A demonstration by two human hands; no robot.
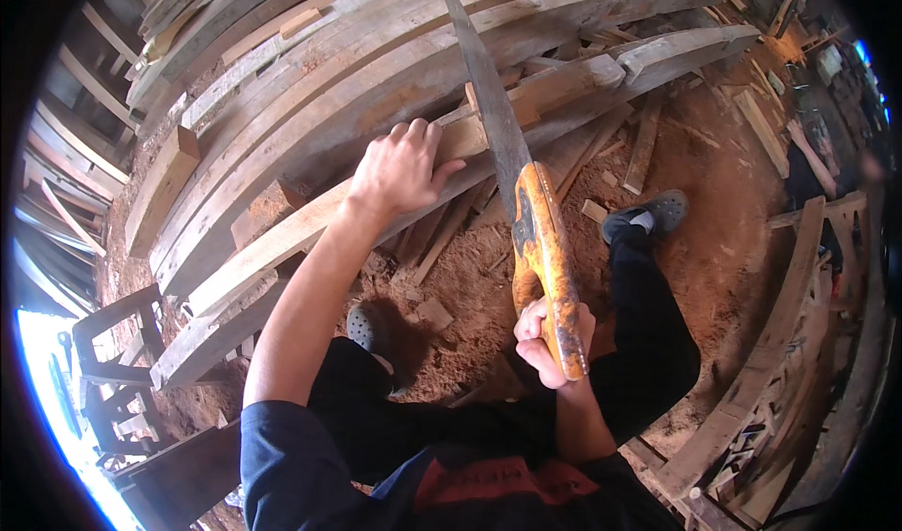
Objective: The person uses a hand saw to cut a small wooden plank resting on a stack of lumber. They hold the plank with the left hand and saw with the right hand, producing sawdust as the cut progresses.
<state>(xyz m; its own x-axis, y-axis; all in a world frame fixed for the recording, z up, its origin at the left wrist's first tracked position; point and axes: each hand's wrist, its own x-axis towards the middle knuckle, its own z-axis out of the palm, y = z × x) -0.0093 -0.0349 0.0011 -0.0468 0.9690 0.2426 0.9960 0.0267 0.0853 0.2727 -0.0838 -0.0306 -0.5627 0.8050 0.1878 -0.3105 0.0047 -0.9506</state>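
Observation:
My right hand is wrapped round the worn yellow handle of a handsaw. The saw's long grey blade points away from me and lies across a pale squared timber, by a cut end or seam in it. My left hand grips that timber from above, just left of the blade, with the thumb on the near side. Under the timber runs a thicker grey beam that bears it. How deep the teeth sit in the wood cannot be made out.
Long stacked beams fill the far side. A short wood block sits between beams at left. Offcuts and sawdust litter the reddish dirt floor round my feet. More planks lie at right. A dark frame stands at left.

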